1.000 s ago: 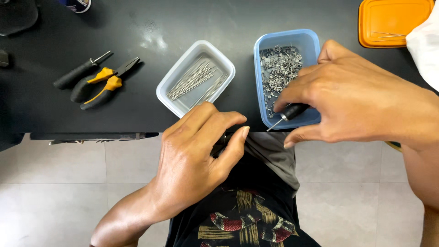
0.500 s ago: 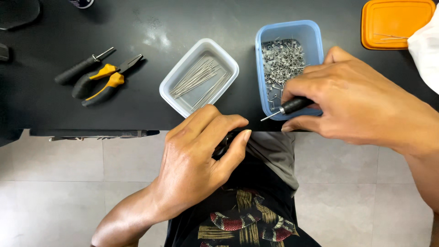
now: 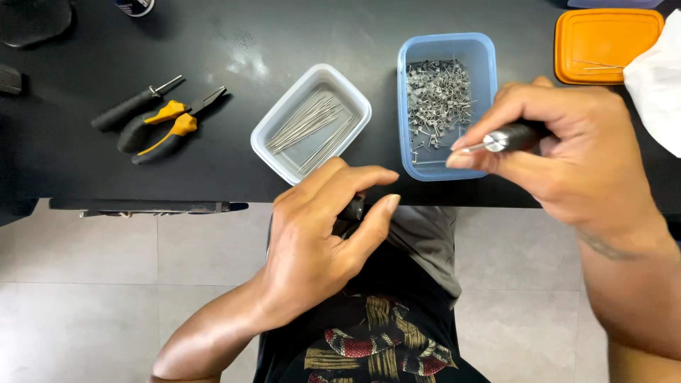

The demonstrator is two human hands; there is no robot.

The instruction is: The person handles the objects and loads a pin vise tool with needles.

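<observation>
Nearest the camera, the left hand (image 3: pixel 319 245) hangs just off the near edge of the black table (image 3: pixel 213 42), over the person's lap. Its fingers curl round a small dark tool (image 3: pixel 352 209), thumb pressed against it; most of that tool is hidden, so its kind cannot be told. The wrist bends inward and the forearm comes up from the lower left.

A little farther, the right hand (image 3: pixel 567 156) is raised over the near edge, beside the blue tub (image 3: pixel 445 44). Thumb and fingers pinch a slim tool with a dark handle and metal tip (image 3: pixel 507 138), the tip aimed left toward the tub. The forearm runs in from the lower right, knuckles up.

The step in hand looks like work with the small coiled wire pieces (image 3: pixel 436 96) that fill the blue tub; bringing the two tools together would call for a steady, fine pinch.

Left of it, the clear tub (image 3: pixel 264 135) holds straight wires (image 3: pixel 308 124). Toward the left edge lie yellow-handled pliers (image 3: pixel 167 124) and a black screwdriver (image 3: pixel 131 106). At the far right corner sits an orange lid (image 3: pixel 603 42), with a white cloth (image 3: pixel 656 78) beside it.
</observation>
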